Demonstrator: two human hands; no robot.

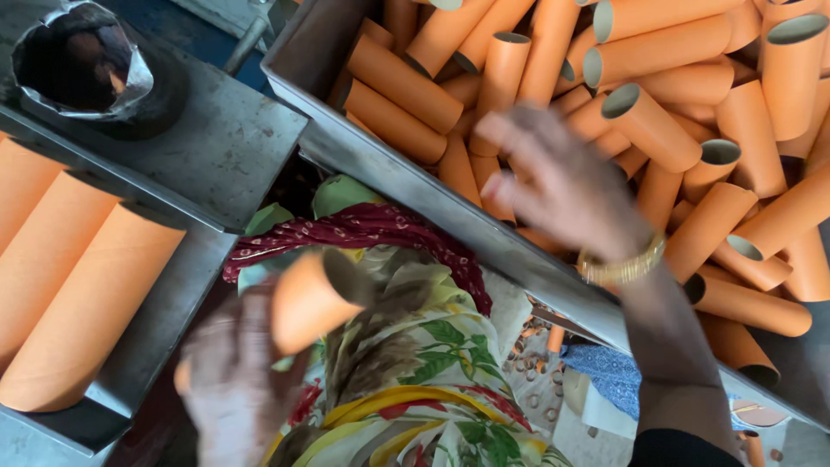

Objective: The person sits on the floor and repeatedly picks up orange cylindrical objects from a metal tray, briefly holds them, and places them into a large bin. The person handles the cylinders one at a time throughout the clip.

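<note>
Nearest, the blurred left hand (229, 380) grips one orange tube (307, 298) over the lap, fingers wrapped round its base; farther off, the right hand (558, 182) reaches into the metal bin (380, 160), fingers spread narrow over the piled tubes (657, 130), holding nothing yet; picking another seems the step in hand, calling for a closing grasp.

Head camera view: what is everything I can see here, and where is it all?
loose tubes: many, orange cardboard, heaped in the bin
metal bin: one, grey, upper right
lined-up tubes: three, orange, side by side in the left tray
left tray: one, grey metal
foil-lined cup: one, dark contents, top left
patterned cloth: floral, red-edged, centre bottom
bracelet: one, gold, right wrist
right hand: over the heap
left hand: blurred, holding one orange tube
</note>
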